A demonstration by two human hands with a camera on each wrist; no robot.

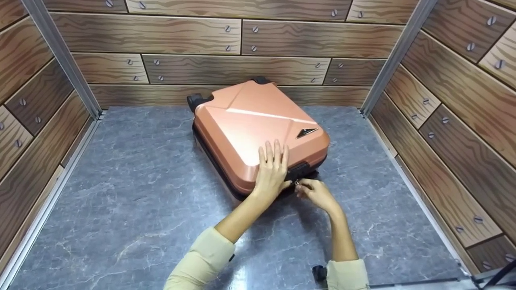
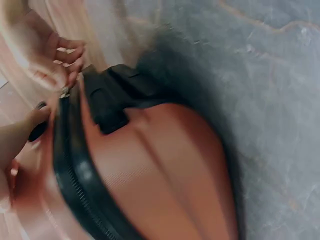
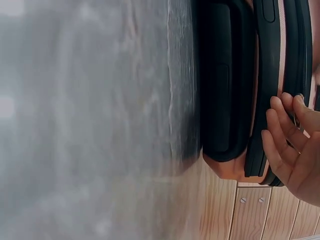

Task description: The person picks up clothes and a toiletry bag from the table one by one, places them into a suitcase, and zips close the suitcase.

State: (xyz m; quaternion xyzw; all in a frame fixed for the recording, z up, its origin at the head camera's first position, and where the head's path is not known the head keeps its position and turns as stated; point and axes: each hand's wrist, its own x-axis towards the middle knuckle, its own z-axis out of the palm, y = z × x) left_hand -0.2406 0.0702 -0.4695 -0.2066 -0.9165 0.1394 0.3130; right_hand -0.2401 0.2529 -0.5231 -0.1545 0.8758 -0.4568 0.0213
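A rose-gold hard-shell suitcase (image 1: 258, 117) lies flat on the floor, its wheels toward the back wall. My left hand (image 1: 272, 171) rests on the lid near the front corner, fingers straight and thumb at the edge. At the front side, my right hand (image 1: 316, 193) pinches a small metal zipper pull (image 1: 297, 183) between thumb and finger. The black zipper (image 2: 67, 145) runs round the suitcase side in the left wrist view. Beside the pull in the right wrist view are the black carry handle (image 3: 270, 95) and the right hand's other fingers, loosely bent.
Grey marbled floor (image 1: 133, 181) surrounds the suitcase. Wood-patterned walls (image 1: 193, 36) stand at the back and both sides, with metal posts (image 1: 64, 56) at the corners. The black lock panel (image 1: 298, 171) sits on the suitcase front, close to both hands.
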